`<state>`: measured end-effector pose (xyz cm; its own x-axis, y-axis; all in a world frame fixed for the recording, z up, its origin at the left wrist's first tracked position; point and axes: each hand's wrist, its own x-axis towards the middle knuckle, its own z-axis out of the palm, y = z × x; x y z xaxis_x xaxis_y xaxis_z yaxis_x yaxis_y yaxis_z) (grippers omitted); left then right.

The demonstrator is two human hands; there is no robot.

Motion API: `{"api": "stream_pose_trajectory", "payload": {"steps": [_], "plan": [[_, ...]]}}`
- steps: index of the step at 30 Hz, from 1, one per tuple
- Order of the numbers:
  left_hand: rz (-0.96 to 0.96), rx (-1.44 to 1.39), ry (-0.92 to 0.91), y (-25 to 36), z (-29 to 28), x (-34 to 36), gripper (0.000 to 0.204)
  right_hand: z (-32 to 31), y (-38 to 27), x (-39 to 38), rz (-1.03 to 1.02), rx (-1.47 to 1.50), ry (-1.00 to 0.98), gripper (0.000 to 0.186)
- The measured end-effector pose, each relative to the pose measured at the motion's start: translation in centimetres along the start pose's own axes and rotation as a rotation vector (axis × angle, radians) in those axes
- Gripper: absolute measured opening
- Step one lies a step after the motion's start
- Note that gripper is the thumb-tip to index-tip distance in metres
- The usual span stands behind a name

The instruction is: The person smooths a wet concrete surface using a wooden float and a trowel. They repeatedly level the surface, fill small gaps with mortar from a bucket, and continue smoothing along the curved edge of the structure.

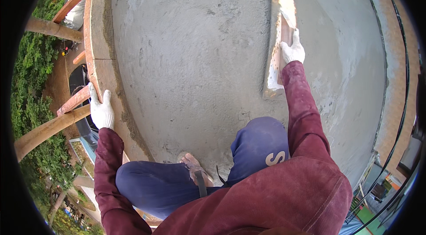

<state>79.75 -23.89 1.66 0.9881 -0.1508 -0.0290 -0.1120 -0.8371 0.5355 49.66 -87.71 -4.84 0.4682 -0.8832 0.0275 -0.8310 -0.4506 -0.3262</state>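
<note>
My right hand, in a white knit glove, is closed round the handle of a long plastering float. The float lies on wet grey concrete, its long side pointing away from me, with pale smears and bright sunlight on its far end. At the left, my gloved left hand rests on the wooden formwork board along the slab's edge. Its thumb and fingers are apart, the fingers lying along the board. I squat, and one sandalled foot stands on the concrete.
Beyond the left board is a drop to the ground, where a dark car and green trees show. Bamboo poles and timber props jut out there. Black cables run along the right edge, past a brown strip.
</note>
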Motion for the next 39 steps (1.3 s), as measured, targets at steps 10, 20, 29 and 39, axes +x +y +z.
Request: {"api": "stream_pose_trajectory", "payload": {"steps": [10,20,29,39], "plan": [[0.026,0.002,-0.003,0.5,0.6,-0.3,0.075,4.1,-9.1,4.6,-0.084,0.025,-0.158,0.086],[0.06,0.032,0.011,-0.7,1.5,0.6,0.077,5.0,-15.9,-14.0,-0.52,0.067,-0.627,0.088],[0.044,-0.04,0.019,-0.5,0.8,-0.1,0.076,-0.1,-6.3,-1.0,-0.012,0.048,-0.17,0.085],[0.053,0.01,0.016,-0.6,0.6,0.1,0.077,2.7,-15.3,-8.2,-0.19,0.048,-0.49,0.089]]}}
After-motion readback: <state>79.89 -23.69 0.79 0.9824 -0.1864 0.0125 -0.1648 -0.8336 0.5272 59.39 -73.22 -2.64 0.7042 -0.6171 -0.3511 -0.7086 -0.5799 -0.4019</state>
